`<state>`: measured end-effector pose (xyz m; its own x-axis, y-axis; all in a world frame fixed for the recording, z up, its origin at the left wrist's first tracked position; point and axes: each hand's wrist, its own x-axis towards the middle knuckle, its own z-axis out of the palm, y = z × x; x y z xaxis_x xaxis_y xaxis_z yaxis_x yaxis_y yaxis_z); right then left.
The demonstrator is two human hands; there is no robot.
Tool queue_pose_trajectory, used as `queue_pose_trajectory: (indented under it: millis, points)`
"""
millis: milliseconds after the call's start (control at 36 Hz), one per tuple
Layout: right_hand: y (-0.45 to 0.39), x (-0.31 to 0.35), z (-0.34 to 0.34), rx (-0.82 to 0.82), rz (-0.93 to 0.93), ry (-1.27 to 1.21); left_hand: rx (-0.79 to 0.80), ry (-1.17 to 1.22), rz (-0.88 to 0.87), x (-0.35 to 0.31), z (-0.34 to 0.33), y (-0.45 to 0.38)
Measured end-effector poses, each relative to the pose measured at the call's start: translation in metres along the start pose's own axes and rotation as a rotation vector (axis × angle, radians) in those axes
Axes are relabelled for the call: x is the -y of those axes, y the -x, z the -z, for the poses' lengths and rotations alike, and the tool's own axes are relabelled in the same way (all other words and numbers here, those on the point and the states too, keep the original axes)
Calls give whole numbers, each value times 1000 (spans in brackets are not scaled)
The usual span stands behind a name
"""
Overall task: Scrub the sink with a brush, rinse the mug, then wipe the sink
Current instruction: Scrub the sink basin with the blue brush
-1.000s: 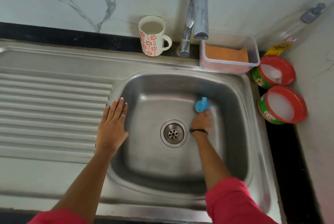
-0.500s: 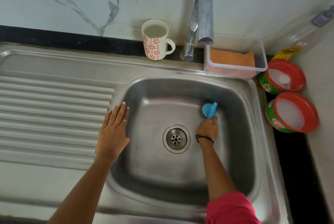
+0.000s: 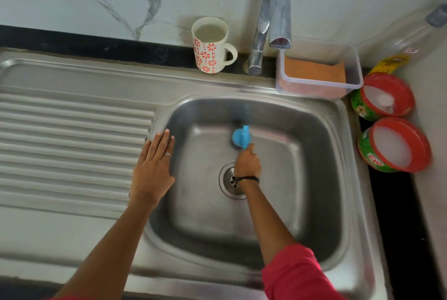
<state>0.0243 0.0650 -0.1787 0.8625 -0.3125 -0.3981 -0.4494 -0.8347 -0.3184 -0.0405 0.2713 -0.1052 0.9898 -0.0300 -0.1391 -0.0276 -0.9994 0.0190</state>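
A steel sink (image 3: 314,144) fills the middle of the view, with its drain (image 3: 228,180) partly behind my right wrist. My right hand (image 3: 247,163) grips the handle of a blue brush (image 3: 241,137), whose head presses on the basin floor just beyond the drain. My left hand (image 3: 153,166) lies flat with straight fingers on the sink's left rim. A white mug (image 3: 210,45) with red flowers stands upright on the back ledge, left of the tap (image 3: 271,19). An orange cloth (image 3: 314,71) lies in a clear plastic box (image 3: 355,82) at the back right.
The ribbed draining board (image 3: 67,144) spreads to the left. Two round green-and-red tubs (image 3: 384,96) (image 3: 396,144) of white cleaner sit on the dark counter at the right. A clear bottle (image 3: 416,36) with a yellow label leans in the right corner.
My right hand has carried the brush leftward across the basin floor, now above the drain. The left hand has stayed on the rim.
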Motion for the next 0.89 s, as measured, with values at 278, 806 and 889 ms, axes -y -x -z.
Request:
queue_pose_trajectory:
  millis: [278, 806, 889]
  points:
    - [14, 5, -4, 38, -86, -33, -20, 17, -5, -1, 0, 0]
    - [117, -22, -16, 623, 795, 464, -12, 43, -34, 0, 7, 3]
    - [117, -25, -13, 593, 826, 507, -33, 46, -34, 1, 5, 2]
